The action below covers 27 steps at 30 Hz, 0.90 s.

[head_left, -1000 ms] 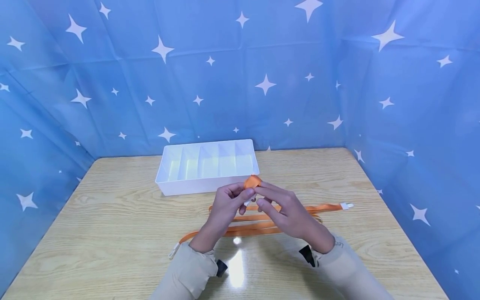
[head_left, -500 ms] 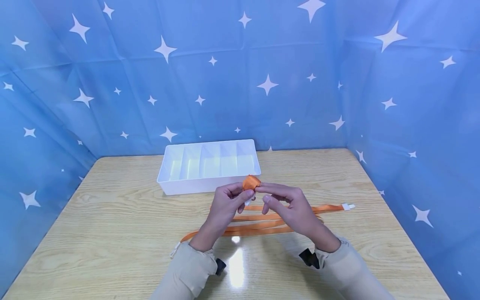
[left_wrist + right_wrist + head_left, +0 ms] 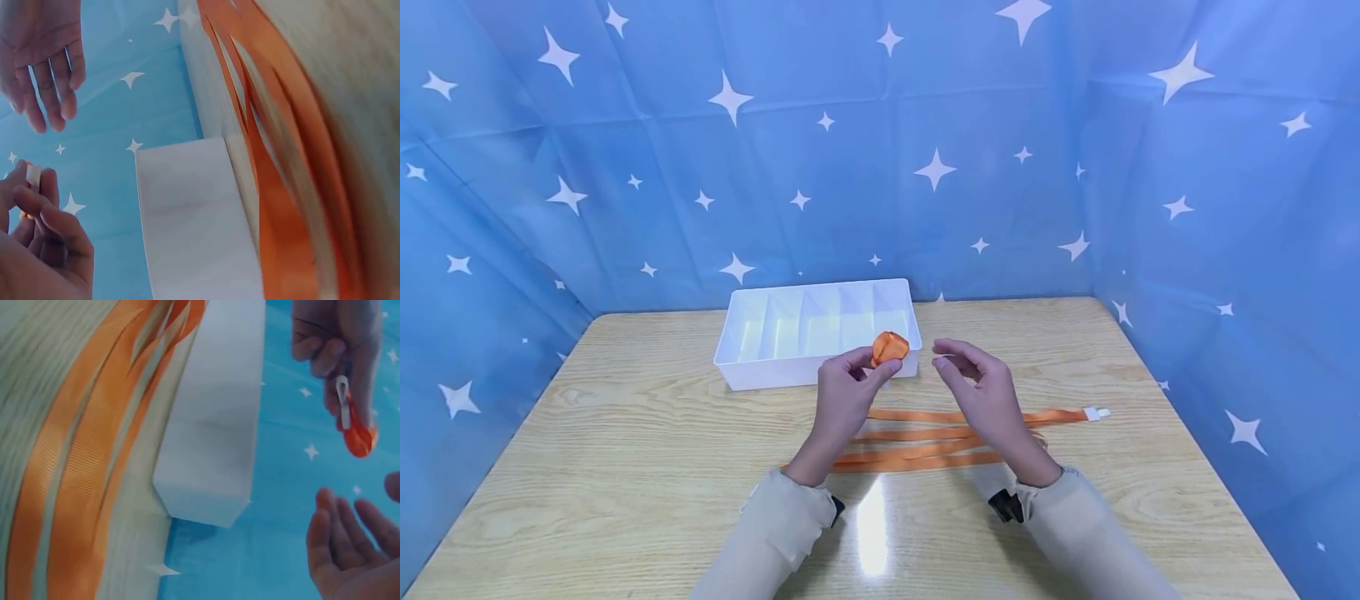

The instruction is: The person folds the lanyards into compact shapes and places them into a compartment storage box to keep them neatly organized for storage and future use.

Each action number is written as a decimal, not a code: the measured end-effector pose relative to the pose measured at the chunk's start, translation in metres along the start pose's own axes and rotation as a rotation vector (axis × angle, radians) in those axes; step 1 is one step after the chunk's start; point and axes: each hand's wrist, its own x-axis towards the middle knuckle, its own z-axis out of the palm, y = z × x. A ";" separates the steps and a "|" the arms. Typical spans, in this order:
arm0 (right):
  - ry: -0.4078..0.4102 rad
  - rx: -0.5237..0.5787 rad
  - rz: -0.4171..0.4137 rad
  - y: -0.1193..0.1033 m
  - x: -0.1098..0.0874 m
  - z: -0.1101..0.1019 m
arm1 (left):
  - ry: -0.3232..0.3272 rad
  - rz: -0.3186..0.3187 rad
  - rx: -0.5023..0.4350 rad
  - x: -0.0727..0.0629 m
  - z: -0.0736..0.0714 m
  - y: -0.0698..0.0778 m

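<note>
In the head view my left hand (image 3: 844, 400) pinches a rolled-up orange lanyard (image 3: 891, 347) between thumb and fingers, raised in front of the white box. The roll's white clip (image 3: 343, 403) shows beside the orange band in the right wrist view. My right hand (image 3: 988, 396) is apart from it, just to the right, fingers loosely bent and nothing between them. Below both hands, several orange lanyard bands (image 3: 925, 454) lie stretched side by side across the table. A white clip end (image 3: 1096, 413) points right; their left ends are partly hidden by my left forearm.
A white divided box (image 3: 820, 371) with several compartments stands at the back of the wooden table (image 3: 625, 433), close behind my left hand. A blue curtain (image 3: 850, 167) with white stars hangs behind the table and at its sides.
My right hand has let go of the rolled lanyard and drawn off to the right. My left hand has lifted the roll slightly up and left, toward the box.
</note>
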 end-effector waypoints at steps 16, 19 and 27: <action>-0.031 -0.085 0.162 0.039 0.038 0.024 | 0.074 0.183 0.554 0.035 0.003 -0.009; -0.061 -0.098 0.154 0.049 0.043 0.030 | 0.057 0.167 0.602 0.041 0.006 -0.010; -0.075 -0.071 0.162 0.059 0.050 0.040 | -0.001 0.042 0.677 0.058 0.015 -0.010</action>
